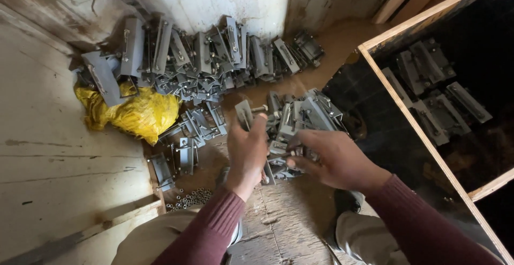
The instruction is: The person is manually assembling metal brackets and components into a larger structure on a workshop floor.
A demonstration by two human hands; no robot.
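Basically both hands are on parts already, so the geometry is hand to hand.

Left hand (245,150): closed around a grey clamp (245,114), gripped low. Clamp sticks up out of the fist toward 12 o'clock, long axis near vertical in the head view, tipped slightly to 11. A bolt (259,108) pokes out sideways near its top, toward 3 o'clock.

Right hand (329,158): fingers curled on a small grey piece (300,152) at the edge of the near pile (300,117). Grip looks like a pinch; what exactly sits between the fingertips is too cluttered to tell.

Key relation: small piece lies at 3–4 o'clock from the clamp, near but not touching. Left hand is the nearer one to the clamp's bolt end; right hand sits just beside it, fingertips pointing at 9 o'clock toward the left fist.

Surroundings:
- near pile sits at 12–1 o'clock from both hands, touching the right fingers
- far pile (214,53) of the same clamps runs along the wall at 11–12 o'clock, well apart
- yellow bag (134,112) at 10 o'clock, partly under the far pile
- loose nuts (190,197) on the floor at 8 o'clock from the left hand, near the knee
- wooden crate (428,142) at 3 o'clock, more clamps inside
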